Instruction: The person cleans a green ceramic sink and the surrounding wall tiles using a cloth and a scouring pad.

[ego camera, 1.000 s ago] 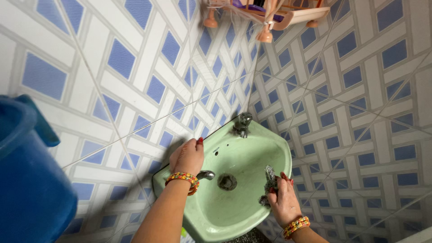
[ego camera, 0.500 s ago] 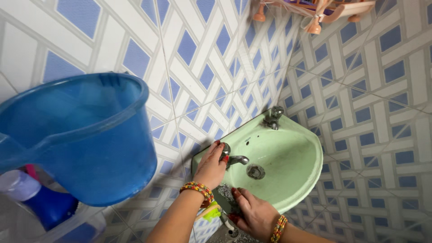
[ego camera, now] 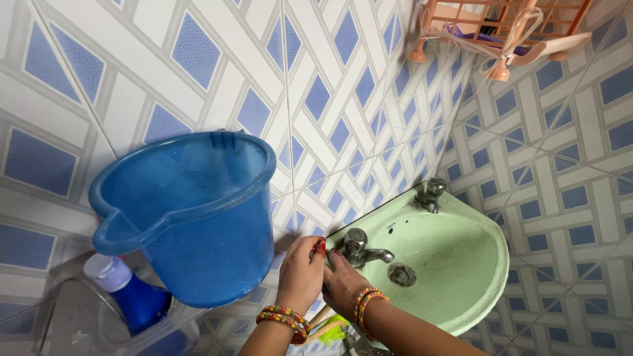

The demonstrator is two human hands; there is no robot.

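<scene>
Left hand (ego camera: 300,273): fingers curled on the near-left rim of the green basin (ego camera: 461,264), steadying.
Right hand (ego camera: 343,283): fingers pressed beside the tap (ego camera: 359,247); grasp unclear.
Bucket (ego camera: 191,217): blue, left, on a shelf.

Tiled bathroom: washbasin (ego camera: 461,264), bucket (ego camera: 198,217)

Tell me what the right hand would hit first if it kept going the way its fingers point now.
Probably the base of the metal tap; the right hand points up toward it, though depth is unclear.
</scene>
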